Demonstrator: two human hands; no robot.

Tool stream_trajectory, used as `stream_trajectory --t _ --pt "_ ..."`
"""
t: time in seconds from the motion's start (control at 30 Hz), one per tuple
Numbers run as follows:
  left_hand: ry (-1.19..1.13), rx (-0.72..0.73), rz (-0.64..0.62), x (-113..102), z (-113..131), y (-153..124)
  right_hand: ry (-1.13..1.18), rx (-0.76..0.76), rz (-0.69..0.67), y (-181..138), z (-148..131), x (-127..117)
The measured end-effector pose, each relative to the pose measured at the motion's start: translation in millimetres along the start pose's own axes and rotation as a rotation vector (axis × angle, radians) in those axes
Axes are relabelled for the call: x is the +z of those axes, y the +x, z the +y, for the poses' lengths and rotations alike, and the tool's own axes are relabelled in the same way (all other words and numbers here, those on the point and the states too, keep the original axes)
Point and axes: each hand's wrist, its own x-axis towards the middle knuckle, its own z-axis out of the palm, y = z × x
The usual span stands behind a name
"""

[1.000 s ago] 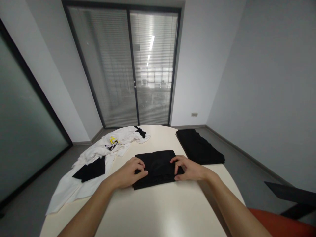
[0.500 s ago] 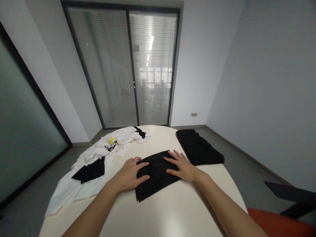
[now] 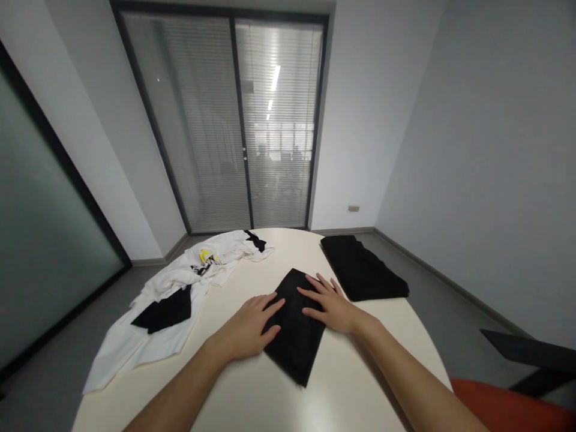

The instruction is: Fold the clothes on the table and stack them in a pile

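A folded piece of black cloth (image 3: 294,336) lies in the middle of the table, turned so one corner points toward me. My left hand (image 3: 254,327) rests on its left edge with the fingers spread. On its upper right side lies my right hand (image 3: 330,306), palm down and fingers apart. Both hands touch the cloth without gripping it, and each covers part of its edge. Beyond my right hand sits a larger folded black garment (image 3: 360,270) near the table's right edge.
A rumpled white garment (image 3: 166,351) with black patches and a yellow print spreads along the left side of the round cream table (image 3: 252,402). An orange-red chair seat (image 3: 504,408) stands at lower right. Glass doors (image 3: 279,198) with blinds are behind the table.
The folded black cloth has swivelled on the table, its near corner moving to the right. My left hand has shifted right with it, while my right hand stays almost in place.
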Motion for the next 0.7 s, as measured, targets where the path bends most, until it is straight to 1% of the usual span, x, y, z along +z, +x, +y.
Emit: stream_trajectory --t 0.13,0.2,0.23,0.3,0.37,0.43,0.5,0.7 --pt "0.048 0.011 0.022 -14 21 3 -0.127 0.104 0.232 3 0 -8" --pt "0.052 0.050 0.043 -13 28 4 -0.126 0.185 0.297 3 -4 -14" --pt "0.051 0.067 0.059 -11 30 5 -0.115 0.254 0.300 2 -7 -17" --pt "0.038 0.068 0.078 -2 28 6 -0.100 0.430 0.257 1 -11 -20" --pt "0.008 0.037 0.039 8 23 7 -0.098 0.554 0.184 -1 -13 -20" --pt "-0.027 0.011 -0.026 15 17 7 -0.090 0.571 0.138 -2 -11 -16" --pt "-0.047 0.006 -0.060 18 13 7 -0.077 0.539 0.128 -2 -6 -11" --pt "-0.033 0.011 0.025 19 15 9 0.055 0.435 0.162 2 1 -2"
